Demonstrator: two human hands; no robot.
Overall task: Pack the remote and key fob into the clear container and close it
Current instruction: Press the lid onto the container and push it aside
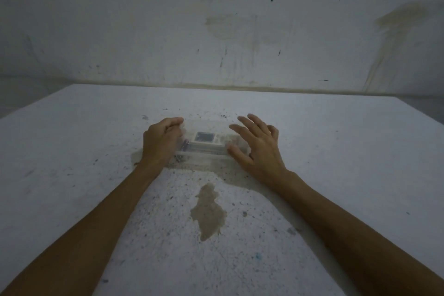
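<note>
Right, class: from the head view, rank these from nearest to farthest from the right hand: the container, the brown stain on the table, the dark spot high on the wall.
1. Container: under the right hand fingers, at its left.
2. Stain: on the table, nearer the camera, left of the forearm.
3. Spot: high on the wall, far behind.

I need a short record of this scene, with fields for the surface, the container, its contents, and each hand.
surface: white speckled table with a brown stain
container: clear container, lying flat between the hands
contents: white remote with a dark screen, seen through the plastic; key fob not clearly visible
left hand: left hand, curled on the container's left end
right hand: right hand, fingers spread at the right end
lid: too blurred to tell
</note>
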